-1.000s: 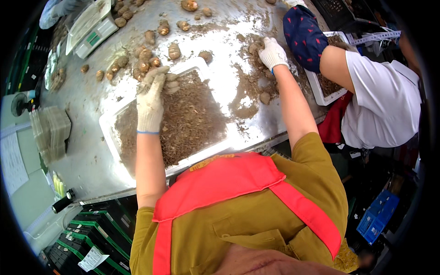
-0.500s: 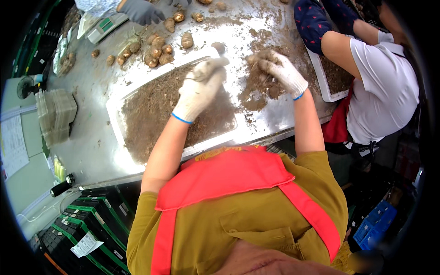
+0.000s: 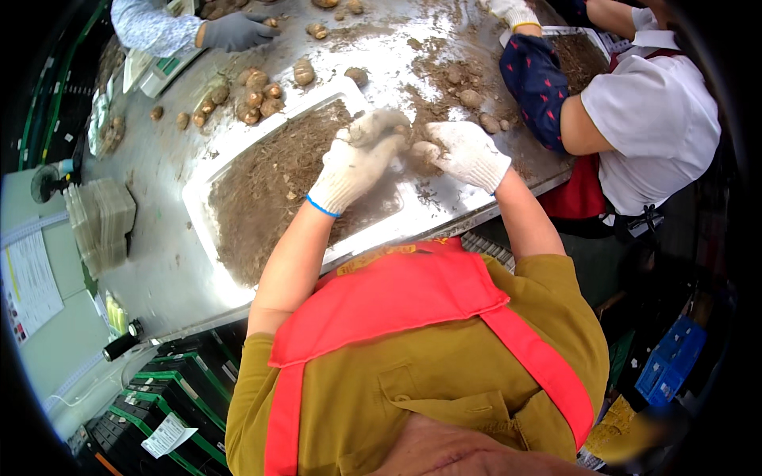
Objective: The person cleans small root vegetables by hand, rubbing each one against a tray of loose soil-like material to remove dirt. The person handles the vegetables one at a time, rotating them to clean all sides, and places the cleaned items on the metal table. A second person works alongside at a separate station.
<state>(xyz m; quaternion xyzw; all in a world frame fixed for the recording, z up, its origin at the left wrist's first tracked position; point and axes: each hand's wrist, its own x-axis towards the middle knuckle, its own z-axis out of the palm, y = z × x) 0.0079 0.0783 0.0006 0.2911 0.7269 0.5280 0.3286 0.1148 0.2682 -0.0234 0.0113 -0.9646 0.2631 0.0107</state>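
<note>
Both my hands wear white knitted gloves and meet over the right rim of a white tray (image 3: pixel 208 230) full of loose soil and root fibres. My left hand (image 3: pixel 357 163) is closed, its soiled fingers bent round something mostly hidden. Close beside its fingertips, my right hand (image 3: pixel 468 155) is closed on a brown, soil-covered taro (image 3: pixel 422 159), blurred and partly covered by the fingers. Past my right hand, several small taros (image 3: pixel 470 98) lie in scattered soil on the metal table (image 3: pixel 159 270).
More taros (image 3: pixel 254 99) lie beyond the tray, near a co-worker's grey-gloved hand (image 3: pixel 238 32) and a scale (image 3: pixel 163 75). Stacked clear plastic containers (image 3: pixel 99 222) stand at left. Another co-worker's patterned sleeve (image 3: pixel 533 91) is close on the right, by a second soil tray (image 3: pixel 579 59).
My right hand has moved left from the soil patch to my left hand. Several taros there now show. The right co-worker's arm has shifted, and the grey-gloved hand has moved slightly.
</note>
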